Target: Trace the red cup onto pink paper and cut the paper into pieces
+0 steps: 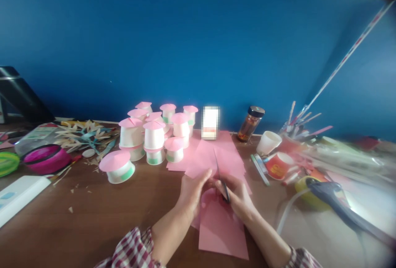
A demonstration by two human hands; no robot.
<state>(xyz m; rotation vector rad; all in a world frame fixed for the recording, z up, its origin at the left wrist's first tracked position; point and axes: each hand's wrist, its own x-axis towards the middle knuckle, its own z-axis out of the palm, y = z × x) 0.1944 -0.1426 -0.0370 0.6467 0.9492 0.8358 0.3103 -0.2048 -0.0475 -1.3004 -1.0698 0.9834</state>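
Note:
My right hand [238, 197] is closed round the dark handle of a pair of scissors [226, 193], whose thin blade points up and away from me. Beside it, my left hand [191, 193] has its fingers curled in and holds pink paper close to the scissors; the exact grip is partly hidden. Under both hands lie sheets of pink paper [222, 235], with more pink paper [213, 156] spread farther back. To the left stand several white paper cups [154, 139] with pink conical paper tops, some stacked. One topped cup [119, 173] sits nearest me.
A lit phone [210, 123] stands behind the paper, beside a lidded glass jar [251, 123]. On the right are a white cup [269, 143], a red cup [279, 165] and a blurred glue gun [328, 191]. Wooden strips [89, 136] and a magenta pouch [46, 159] lie left.

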